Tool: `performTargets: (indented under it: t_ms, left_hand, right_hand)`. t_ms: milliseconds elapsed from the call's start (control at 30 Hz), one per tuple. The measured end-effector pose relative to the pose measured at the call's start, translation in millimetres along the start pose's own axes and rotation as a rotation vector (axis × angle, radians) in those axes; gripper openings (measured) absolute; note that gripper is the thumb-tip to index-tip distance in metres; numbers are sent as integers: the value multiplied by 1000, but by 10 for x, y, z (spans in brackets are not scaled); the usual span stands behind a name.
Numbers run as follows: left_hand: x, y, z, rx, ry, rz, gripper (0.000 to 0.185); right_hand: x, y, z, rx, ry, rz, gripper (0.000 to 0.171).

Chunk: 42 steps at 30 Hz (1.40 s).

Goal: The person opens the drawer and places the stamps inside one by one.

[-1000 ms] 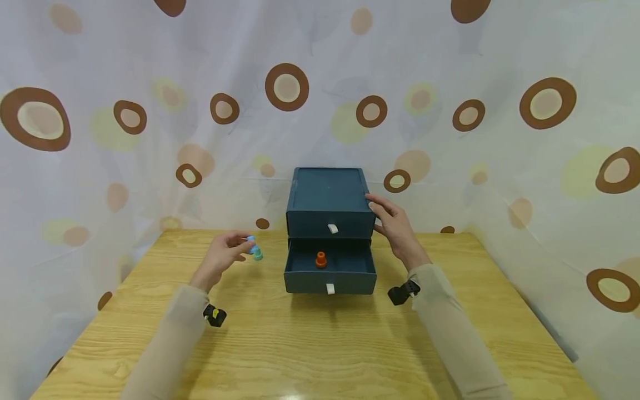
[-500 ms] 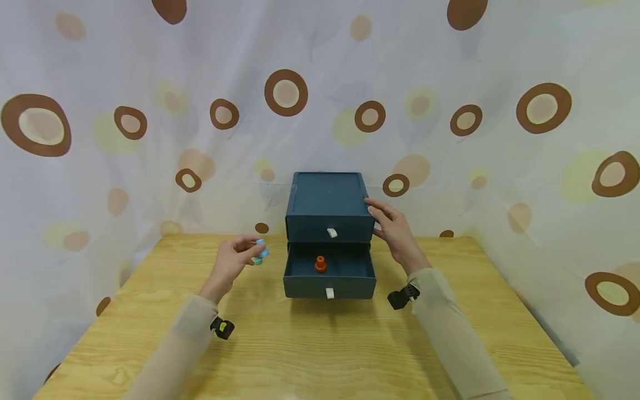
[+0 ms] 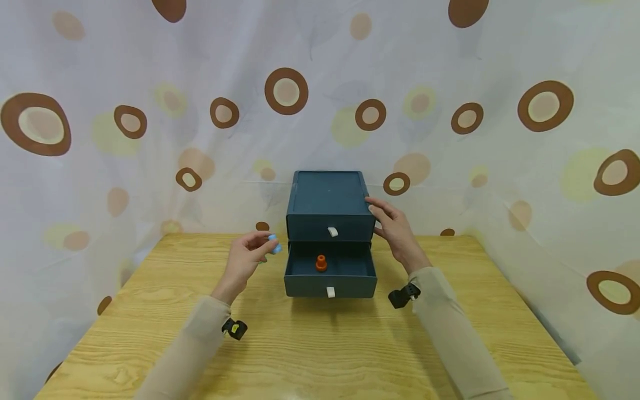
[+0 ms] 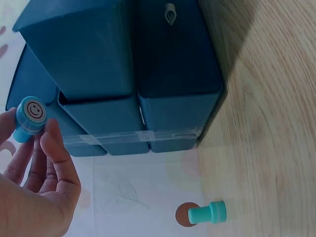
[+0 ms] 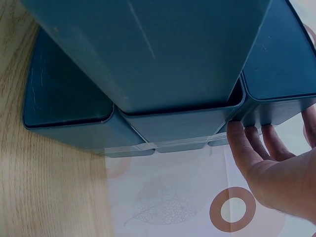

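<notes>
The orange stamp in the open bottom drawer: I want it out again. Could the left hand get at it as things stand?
Probably not at once: the left hand pinches a blue stamp. The way itself looks free, since the bottom drawer is open above the orange stamp.

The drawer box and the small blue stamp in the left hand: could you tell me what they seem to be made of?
The drawer box looks like dark teal moulded plastic with a matte finish: smooth walls, rounded corners, dull sheen in the wrist views; coated board cannot be ruled out. The blue stamp, pinched by the left hand, looks like smooth plastic, with a printed smiley on its round end.
</notes>
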<state>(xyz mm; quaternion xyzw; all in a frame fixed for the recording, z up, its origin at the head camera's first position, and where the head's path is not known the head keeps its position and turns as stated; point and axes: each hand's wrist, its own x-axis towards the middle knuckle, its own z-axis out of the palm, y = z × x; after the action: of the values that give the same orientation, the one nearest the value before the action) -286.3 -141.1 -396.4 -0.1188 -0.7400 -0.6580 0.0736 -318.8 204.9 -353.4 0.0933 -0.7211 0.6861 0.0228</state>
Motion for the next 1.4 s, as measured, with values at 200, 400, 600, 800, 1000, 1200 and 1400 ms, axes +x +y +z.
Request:
performTargets:
  t_ms: [200, 400, 600, 800, 1000, 1200, 1400]
  left_hand:
    - [-6, 23, 99, 4, 3, 4, 35]
    - [-16, 22, 180, -4, -13, 43, 32]
    - [-9, 41, 254, -8, -63, 108, 30]
    - [6, 47, 326, 21, -96, 139, 30]
    - [-66, 173, 387, 75, -135, 153, 30]
    - [-5, 132, 425, 182, -146, 264, 27]
    - [71, 20, 448, 278, -156, 317, 27]
  right_hand:
    - [10, 18, -6, 1, 6, -1, 49]
    - [26, 33, -6, 6, 14, 7, 48]
    - [41, 30, -13, 7, 21, 9, 47]
    - [26, 28, -13, 8, 10, 9, 48]
    - [26, 27, -5, 5, 5, 7, 48]
    - [19, 18, 4, 8, 10, 8, 48]
    - [10, 7, 11, 10, 15, 14, 48]
